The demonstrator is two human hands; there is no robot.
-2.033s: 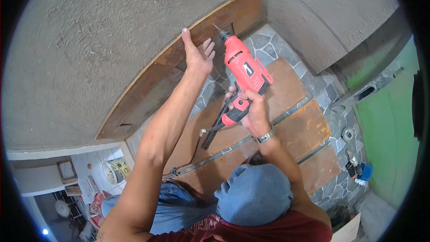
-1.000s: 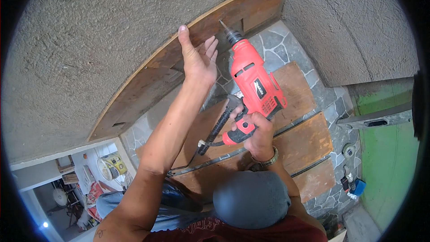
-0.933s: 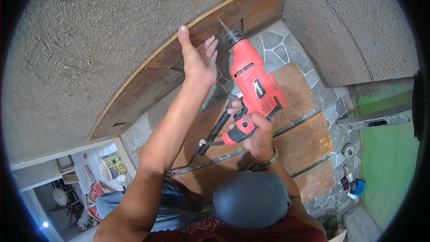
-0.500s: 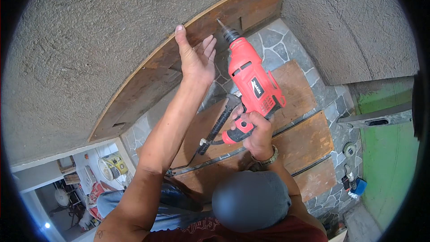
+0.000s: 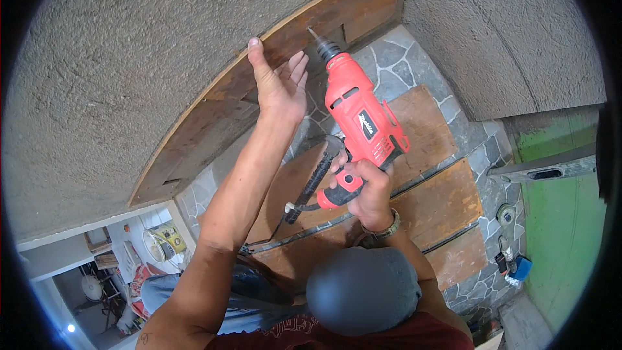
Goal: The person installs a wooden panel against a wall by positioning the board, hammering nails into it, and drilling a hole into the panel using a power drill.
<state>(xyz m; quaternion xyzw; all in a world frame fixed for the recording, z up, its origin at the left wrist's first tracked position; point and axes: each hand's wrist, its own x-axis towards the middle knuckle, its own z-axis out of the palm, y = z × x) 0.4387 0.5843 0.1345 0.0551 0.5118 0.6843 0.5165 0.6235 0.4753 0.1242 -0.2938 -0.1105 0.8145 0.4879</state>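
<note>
A long wooden board [image 5: 194, 126] stands on edge along the rough grey wall, curved by the lens. My left hand [image 5: 280, 84] is at its upper edge, thumb laid along the rim and fingers stretched out in front of its face. Whether those fingertips press on the wood, I cannot tell. My right hand [image 5: 372, 191] is closed round the handle of a red power drill [image 5: 363, 110], fingers by the trigger. The drill's pointed bit [image 5: 313, 32] reaches the board's face, just right of my left hand. A black side handle and a cord hang by the drill's grip.
Wooden boards [image 5: 447, 204] lie on the stone-patterned floor [image 5: 392, 58] below. At right, a level [image 5: 551, 170] leans by a green panel [image 5: 560, 233], near a tape measure [image 5: 506, 214] and small tools. A bucket [image 5: 164, 242] stands at lower left.
Both hands and the drill have shifted slightly left in the view, along with the board's far end. The right hand's hold and the left hand's pose look the same.
</note>
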